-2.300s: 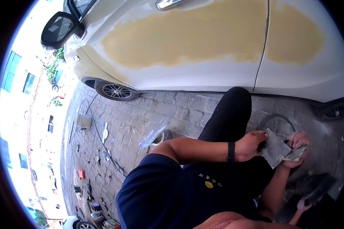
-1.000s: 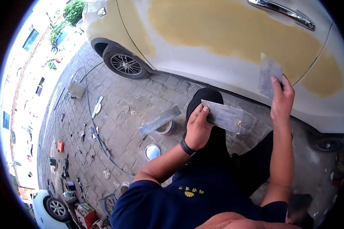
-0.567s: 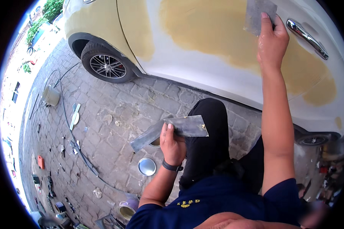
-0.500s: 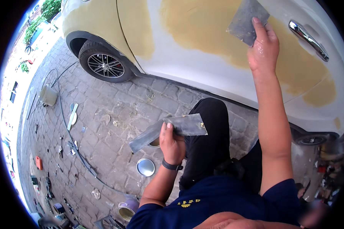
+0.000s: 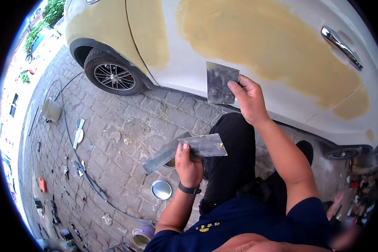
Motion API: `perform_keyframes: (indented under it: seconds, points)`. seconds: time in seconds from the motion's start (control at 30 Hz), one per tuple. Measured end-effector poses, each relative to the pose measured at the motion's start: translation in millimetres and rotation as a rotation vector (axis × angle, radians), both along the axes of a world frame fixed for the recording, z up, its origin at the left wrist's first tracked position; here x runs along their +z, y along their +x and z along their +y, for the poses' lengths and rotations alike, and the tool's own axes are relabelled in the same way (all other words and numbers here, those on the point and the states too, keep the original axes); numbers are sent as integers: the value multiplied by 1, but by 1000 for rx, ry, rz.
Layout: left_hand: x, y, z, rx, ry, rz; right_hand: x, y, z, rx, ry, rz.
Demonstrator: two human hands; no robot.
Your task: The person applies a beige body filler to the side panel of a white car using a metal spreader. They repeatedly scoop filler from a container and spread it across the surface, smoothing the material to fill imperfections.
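Observation:
My right hand [image 5: 253, 100] grips a thin grey filler spreader [image 5: 219, 82] by its edge, thumb on top. It is held in front of the lower part of the white car door [image 5: 187, 67], and whether it touches the door I cannot tell. A wide tan patch of body filler [image 5: 248, 38] covers the door's middle. Lower down, my left hand [image 5: 189, 168] is closed on two long grey filler spreaders, one [image 5: 208, 145] pointing right with yellowish crumbs at its end, the other [image 5: 161, 156] slanting down to the left. The left fingers are partly hidden behind them.
On the paving stand an open can [image 5: 143, 237], a round shiny lid [image 5: 161, 190] and a pale bucket [image 5: 51, 110]. Another can is partly hidden below the left spreaders. A dark hose [image 5: 86, 180] runs along the left among scattered tools. A chrome door handle [image 5: 342, 48] juts out.
My right hand has come down and left with its spreader, from the filler patch to the door's lower part. My left hand still holds its two spreaders in nearly the same place.

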State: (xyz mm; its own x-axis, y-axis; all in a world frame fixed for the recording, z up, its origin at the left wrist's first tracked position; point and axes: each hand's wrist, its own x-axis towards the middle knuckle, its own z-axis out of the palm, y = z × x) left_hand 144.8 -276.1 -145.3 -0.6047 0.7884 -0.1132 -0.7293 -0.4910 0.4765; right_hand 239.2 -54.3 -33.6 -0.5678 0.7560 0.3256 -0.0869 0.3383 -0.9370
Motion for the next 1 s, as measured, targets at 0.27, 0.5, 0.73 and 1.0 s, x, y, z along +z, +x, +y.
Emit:
perform_keyframes:
  seconds: [0.27,0.5,0.73,1.0]
  points:
    - [13,57,17,-163,-5,249,7,154,-86,123,237,-113]
    - [62,139,41,-684,96,37,5,284,-120,-179,36,297]
    - [88,256,39,-1090,-41,-84,-47,355,-149,-413,105,392]
    - [87,330,61,-1267,-156,81,-38,436,-148,-485,44,688]
